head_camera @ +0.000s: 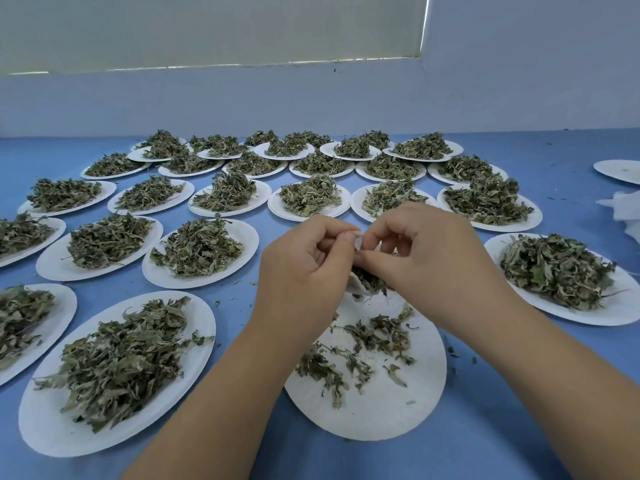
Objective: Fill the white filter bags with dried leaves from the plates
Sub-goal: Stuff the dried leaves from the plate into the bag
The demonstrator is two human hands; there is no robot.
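Both hands meet over the near centre plate (391, 410), which carries only a thin scatter of dried leaves (374, 344). My left hand (304, 261) and my right hand (426, 251) each pinch the top edge of a small white filter bag (357, 285) that hangs between them. Dark leaves show in the bag's mouth, and most of the bag is hidden behind my fingers.
Several white paper plates heaped with dried leaves cover the blue table (242, 306), among them one at the near left (45, 427) and one at the right (623, 313). An empty plate (620, 170) and a pile of white filter bags (623, 207) lie at the far right.
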